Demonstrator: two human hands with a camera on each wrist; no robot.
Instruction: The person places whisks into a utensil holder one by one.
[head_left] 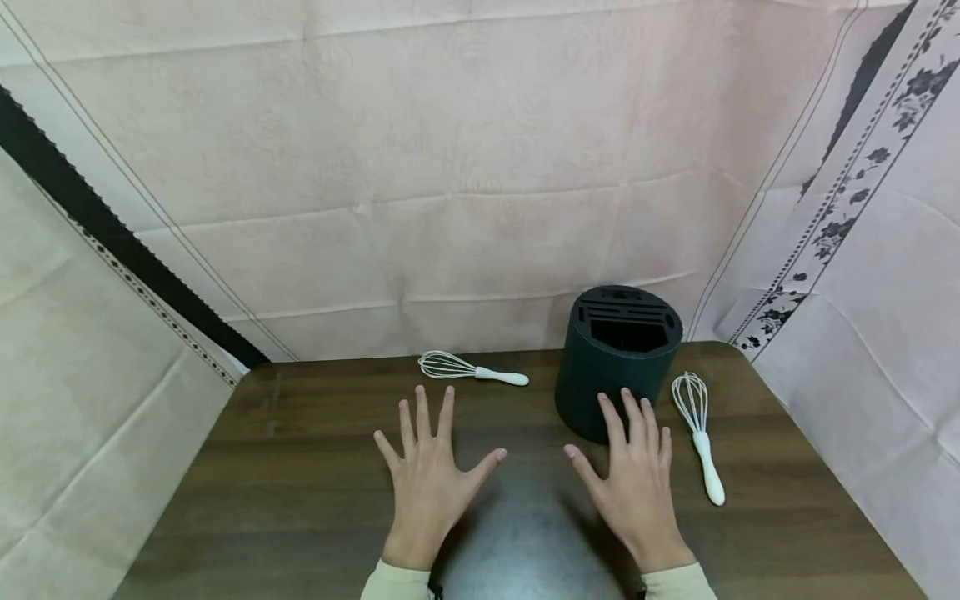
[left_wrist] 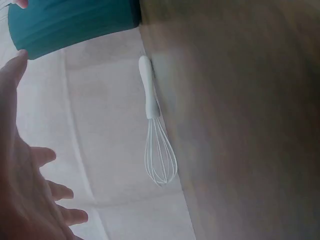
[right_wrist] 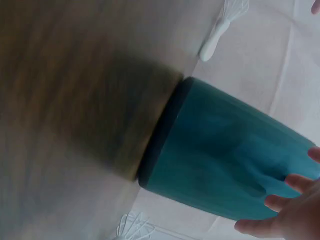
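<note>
My left hand (head_left: pixel 426 492) hovers over the table with its fingers spread, holding nothing. Beyond its fingertips a white whisk (head_left: pixel 501 377) lies sideways near the table's back edge, its wires to the left. My right hand (head_left: pixel 637 492), also spread and holding nothing, overlaps the lower front of a dark green round utensil holder (head_left: pixel 611 392) in the head view. That holder stands upright, with slots and a rectangular opening in its black top. A second white whisk (head_left: pixel 705 454) lies right of my right hand, its wires pointing to the back.
The dark brown wooden table (head_left: pixel 300 483) has rounded back corners. Pale cloth (head_left: pixel 450 183) hangs right behind it, with further cloth at both sides; the right one (head_left: pixel 862 375) has a black floral border.
</note>
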